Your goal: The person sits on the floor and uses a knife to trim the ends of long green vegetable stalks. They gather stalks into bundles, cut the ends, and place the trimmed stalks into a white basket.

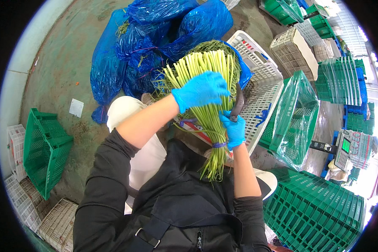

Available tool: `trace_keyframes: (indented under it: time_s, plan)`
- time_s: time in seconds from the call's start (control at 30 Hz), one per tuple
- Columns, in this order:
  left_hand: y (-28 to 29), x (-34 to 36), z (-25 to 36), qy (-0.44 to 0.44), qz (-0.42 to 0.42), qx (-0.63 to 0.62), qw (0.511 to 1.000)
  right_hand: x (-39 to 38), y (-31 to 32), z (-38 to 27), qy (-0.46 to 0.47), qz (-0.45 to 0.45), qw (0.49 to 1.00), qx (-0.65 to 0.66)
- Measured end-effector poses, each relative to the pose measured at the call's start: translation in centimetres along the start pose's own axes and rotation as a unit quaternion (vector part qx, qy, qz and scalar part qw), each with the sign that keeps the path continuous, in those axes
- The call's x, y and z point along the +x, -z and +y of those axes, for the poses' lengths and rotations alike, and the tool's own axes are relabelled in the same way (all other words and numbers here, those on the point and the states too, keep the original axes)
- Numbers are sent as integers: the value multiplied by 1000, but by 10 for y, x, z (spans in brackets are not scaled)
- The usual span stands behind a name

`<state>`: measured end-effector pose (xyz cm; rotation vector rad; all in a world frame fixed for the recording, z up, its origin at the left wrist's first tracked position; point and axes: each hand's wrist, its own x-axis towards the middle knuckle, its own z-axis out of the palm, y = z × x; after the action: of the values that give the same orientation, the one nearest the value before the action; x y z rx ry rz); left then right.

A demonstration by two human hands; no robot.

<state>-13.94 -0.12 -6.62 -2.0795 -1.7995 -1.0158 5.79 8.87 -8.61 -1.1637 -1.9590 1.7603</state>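
A large bunch of long green stems, like garlic scapes [206, 119], fans out in front of me with its pale cut ends away from me. A purple band [219, 145] ties it near the thin tips, which hang toward my lap. Across the front of the stems lies my left hand [202, 90] in a blue glove, fingers stretched over them rather than wrapped round. My right hand [234, 128], also gloved, is closed round a knife [238, 103] at the bunch's right side. The dark curved blade points away from me, beside the stems.
A white plastic crate [262, 90] stands just right of the bunch, with a blue bag edge and more greens behind. Blue plastic sacks [143, 38] lie ahead. Green crates [44, 151] stand left, and stacked green crates [315, 206] right. Farther right is a scale [342, 149].
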Motion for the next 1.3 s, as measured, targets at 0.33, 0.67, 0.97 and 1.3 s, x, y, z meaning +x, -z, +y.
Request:
trace_keyframes:
  time_s: [0.33, 0.67, 0.97, 1.3]
  plan:
    - [-9, -11, 17, 32, -143, -26, 989, 0, 2, 5, 18, 22, 999, -41]
    - [22, -7, -25, 197, 15, 93, 976, -1, 2, 9, 37, 23, 999, -11]
    - [97, -50, -110, 344, 452, 262, 780, 8, 14, 9, -14, 15, 998, 54]
    - [-8, -32, 32, 76, -61, 71, 993, 32, -9, 20, 137, 108, 976, -126]
